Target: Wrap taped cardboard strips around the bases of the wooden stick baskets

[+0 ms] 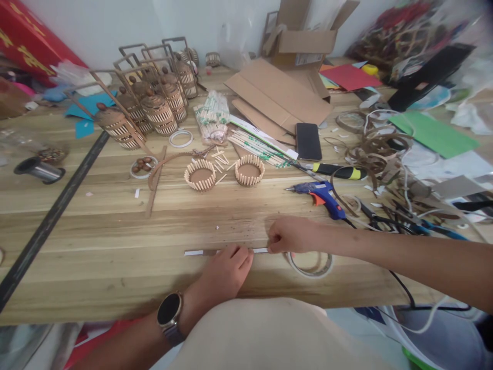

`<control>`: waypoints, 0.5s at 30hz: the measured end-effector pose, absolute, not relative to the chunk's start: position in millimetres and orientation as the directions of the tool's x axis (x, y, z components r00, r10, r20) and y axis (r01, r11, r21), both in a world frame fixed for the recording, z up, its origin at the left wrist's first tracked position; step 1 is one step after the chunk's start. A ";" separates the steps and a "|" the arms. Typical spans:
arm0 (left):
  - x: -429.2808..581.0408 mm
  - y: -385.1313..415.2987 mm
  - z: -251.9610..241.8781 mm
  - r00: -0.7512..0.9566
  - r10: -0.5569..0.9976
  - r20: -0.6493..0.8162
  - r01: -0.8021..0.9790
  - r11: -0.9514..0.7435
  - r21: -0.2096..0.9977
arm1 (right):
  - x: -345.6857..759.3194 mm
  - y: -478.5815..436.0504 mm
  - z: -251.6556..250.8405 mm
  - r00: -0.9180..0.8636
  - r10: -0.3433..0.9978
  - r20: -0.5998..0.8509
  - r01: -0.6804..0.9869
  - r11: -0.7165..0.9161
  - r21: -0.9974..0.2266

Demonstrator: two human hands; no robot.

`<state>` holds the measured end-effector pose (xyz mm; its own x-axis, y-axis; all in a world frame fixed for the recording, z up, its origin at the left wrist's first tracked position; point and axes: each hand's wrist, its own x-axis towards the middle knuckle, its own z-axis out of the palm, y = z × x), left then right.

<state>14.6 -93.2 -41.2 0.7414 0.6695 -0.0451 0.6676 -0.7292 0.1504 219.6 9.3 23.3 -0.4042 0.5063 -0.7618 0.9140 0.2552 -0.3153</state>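
Note:
A thin dark strip with white double-sided tape (194, 253) along it lies flat near the table's front edge. My left hand (228, 267), a watch at its wrist, presses on the middle of this strip with closed, bent fingers. To the right, my right hand (288, 234) is closed in a pinch at the white tape's right end; its fingertips are partly hidden. A roll of tape (332, 264) lies beside the right hand. Beyond the hands stand two round baskets (200, 176) (249, 170) with brown bases and upright short wooden sticks.
A blue glue gun (327, 198), a yellow-black utility knife (339, 171) and a phone (308, 141) lie at right. Tangled brown strips (370, 149) and scissors (381, 221) are farther right. Several stick lanterns (159, 113) stand back left. A dark bar (54, 218) crosses the left side.

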 end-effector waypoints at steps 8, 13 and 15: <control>14.9 -92.2 -39.5 0.747 0.663 -0.041 0.660 -0.733 0.165 | 212.6 6.3 31.5 -0.382 0.516 -0.767 0.920 0.289 -0.264; 12.1 -84.0 -22.2 0.721 0.693 -0.014 0.680 -0.704 0.204 | 209.8 0.2 38.7 -0.404 0.566 -0.719 0.905 0.363 -0.223; 13.2 -78.0 -9.3 0.689 0.724 0.034 0.695 -0.672 0.255 | 209.2 -4.1 43.4 -0.425 0.591 -0.686 0.894 0.393 -0.215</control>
